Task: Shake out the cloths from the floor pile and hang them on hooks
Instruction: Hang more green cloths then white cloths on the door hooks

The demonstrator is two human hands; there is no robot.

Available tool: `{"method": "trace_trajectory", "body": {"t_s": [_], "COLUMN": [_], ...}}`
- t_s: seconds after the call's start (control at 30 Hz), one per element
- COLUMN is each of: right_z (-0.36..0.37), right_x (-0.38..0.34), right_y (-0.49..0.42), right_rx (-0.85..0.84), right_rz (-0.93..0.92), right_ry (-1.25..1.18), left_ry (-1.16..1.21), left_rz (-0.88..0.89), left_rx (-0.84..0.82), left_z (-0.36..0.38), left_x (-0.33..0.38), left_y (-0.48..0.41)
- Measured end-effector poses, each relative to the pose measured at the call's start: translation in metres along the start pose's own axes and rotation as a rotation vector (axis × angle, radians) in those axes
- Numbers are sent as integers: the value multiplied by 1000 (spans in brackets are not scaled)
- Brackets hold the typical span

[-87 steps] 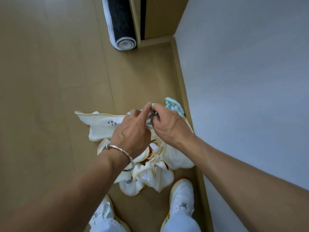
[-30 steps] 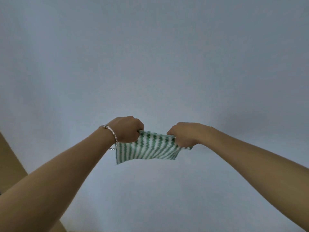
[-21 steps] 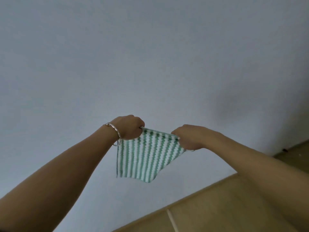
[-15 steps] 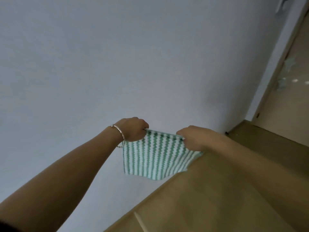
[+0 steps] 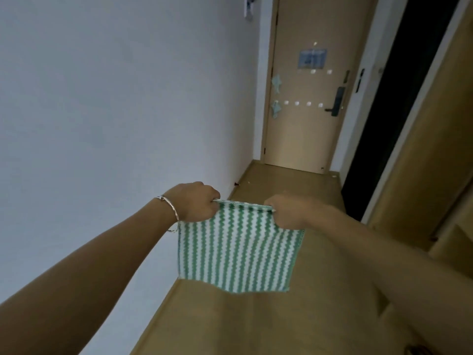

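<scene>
— Entry one: what has been altered since half a second ago?

— The view has been swung further right along the hallway, so that a door (image 5: pixel 304 111), earlier only glimpsed, is now shown whole. The striped cloth (image 5: pixel 238 249) is now hung flat as a full square, where before it was seen slanted.

— Hands?

— Left hand (image 5: pixel 197 202): fist closed, the cloth's upper left corner pinched in it. A silver bracelet (image 5: pixel 170 210) is worn at that wrist. Right hand (image 5: pixel 286 211): fingers curled, the upper right corner gripped. The top edge is held taut between the two.

— Location of the cloth?

— It is held in the air, its green and white zigzag stripes running down toward six o'clock, clear of the floor (image 5: pixel 256 324).

— Surroundings?

— A pale wall (image 5: pixel 115 111) is recorded at nine o'clock. The door is listed at twelve to one o'clock, far down the hall. On it: a blue notice (image 5: pixel 312 58), rows of small white knobs (image 5: pixel 297 103) too small for their form to be told, two pale green pieces (image 5: pixel 276 84) at its left edge, and a dark lock handle (image 5: pixel 336 102). A dark opening (image 5: pixel 399 98) is noted at two o'clock.
</scene>
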State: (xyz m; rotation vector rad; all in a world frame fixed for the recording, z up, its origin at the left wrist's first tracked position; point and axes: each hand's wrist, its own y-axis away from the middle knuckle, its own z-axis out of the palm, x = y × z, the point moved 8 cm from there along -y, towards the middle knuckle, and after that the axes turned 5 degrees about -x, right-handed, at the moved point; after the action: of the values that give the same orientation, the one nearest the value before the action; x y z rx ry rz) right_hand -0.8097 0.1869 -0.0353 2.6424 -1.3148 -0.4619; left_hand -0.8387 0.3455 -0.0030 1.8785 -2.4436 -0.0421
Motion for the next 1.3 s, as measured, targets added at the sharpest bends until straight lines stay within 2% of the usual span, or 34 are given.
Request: {"method": "trace_trajectory", "body": {"t_s": [0.17,0.37,0.53,0.8,0.97,1.3], "right_z": [-16,-40,-43,-51,-54,-106], "right_x": [53,83,114,219,294,456], "right_y": [-26,-97,-136,-156,-181,-221], "right_rx": [-18,-2,-11,13,-22,-45], "right_rz": [127,138,170,267,284,275], "right_ry": [-123,-228,-120,-195,-215,-364], "left_ry": [78,130,180,169,149,155], "left_rz": [136,200,250,403,401,375], "left_rx": [-55,-61,-160,-203,-225,-239], "left_z": [14,18,34,47,53,32], "left_x": [8,-34,-48,1,31,94], "left_y": [-72,-153,-216,-324,-401,-552]}}
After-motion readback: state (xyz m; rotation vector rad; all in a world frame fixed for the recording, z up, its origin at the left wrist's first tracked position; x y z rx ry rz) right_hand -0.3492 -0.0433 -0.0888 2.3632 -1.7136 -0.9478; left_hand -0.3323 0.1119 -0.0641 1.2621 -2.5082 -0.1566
